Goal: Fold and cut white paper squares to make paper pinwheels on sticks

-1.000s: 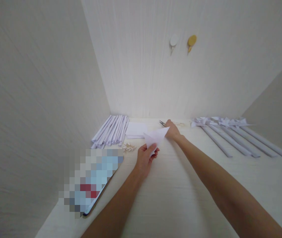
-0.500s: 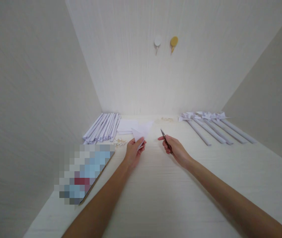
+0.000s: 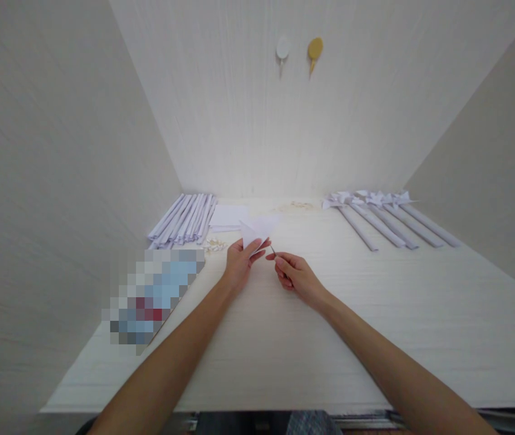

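Note:
A folded white sheet of paper (image 3: 257,227) stands up from my left hand (image 3: 240,263), which pinches its lower edge between thumb and fingers. Close to its right, my right hand (image 3: 297,275) is closed around a small pointed cutting tool, like thread snips (image 3: 273,250). Only the thin metal tip shows now, aimed up and left at the paper's lower right edge; the rest is hidden in the fingers. I cannot tell whether the tip touches the paper. Behind my left hand lies a stack of white paper squares (image 3: 229,216).
Rolled paper sticks (image 3: 185,217) are piled at the back left. Several paper pinwheels on sticks (image 3: 384,223) lie at the back right. Small pale bits (image 3: 214,244) lie near my left hand. A blurred-out flat item (image 3: 162,296) is at the left. Two round hooks (image 3: 315,48) hang on the wall.
My right hand has moved left with the snips, bringing the tip close to the paper. My left hand still holds the sheet. The view has tilted down, showing the table's front edge.

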Demonstrator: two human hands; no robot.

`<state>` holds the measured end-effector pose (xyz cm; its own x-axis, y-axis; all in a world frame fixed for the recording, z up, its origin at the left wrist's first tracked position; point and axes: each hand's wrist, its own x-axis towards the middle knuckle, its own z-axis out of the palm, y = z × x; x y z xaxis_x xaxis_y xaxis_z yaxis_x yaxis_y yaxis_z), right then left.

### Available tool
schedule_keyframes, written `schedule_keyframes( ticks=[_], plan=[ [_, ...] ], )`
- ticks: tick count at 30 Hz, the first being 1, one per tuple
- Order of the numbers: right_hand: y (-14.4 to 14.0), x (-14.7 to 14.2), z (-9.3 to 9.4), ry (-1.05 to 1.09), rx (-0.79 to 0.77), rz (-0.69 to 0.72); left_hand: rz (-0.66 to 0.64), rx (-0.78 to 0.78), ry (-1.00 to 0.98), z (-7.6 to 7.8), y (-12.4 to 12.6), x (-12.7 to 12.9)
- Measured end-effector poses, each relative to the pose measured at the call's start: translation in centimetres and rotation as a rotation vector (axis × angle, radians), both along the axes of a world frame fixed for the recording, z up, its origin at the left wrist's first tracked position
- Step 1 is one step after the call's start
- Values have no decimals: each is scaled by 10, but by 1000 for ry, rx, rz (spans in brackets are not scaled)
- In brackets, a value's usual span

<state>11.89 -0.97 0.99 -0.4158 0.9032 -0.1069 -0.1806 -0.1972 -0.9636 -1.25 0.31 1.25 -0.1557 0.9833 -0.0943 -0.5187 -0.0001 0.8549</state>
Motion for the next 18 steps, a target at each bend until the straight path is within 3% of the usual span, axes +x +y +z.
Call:
schedule_keyframes(
  ticks=[12, 18],
  plan=[
    [1, 0, -3, -59, 98, 12, 41, 23, -10, 0, -2, 6],
    [1, 1, -2, -47, 39, 10, 74, 28, 18, 0, -1, 6]
  ],
)
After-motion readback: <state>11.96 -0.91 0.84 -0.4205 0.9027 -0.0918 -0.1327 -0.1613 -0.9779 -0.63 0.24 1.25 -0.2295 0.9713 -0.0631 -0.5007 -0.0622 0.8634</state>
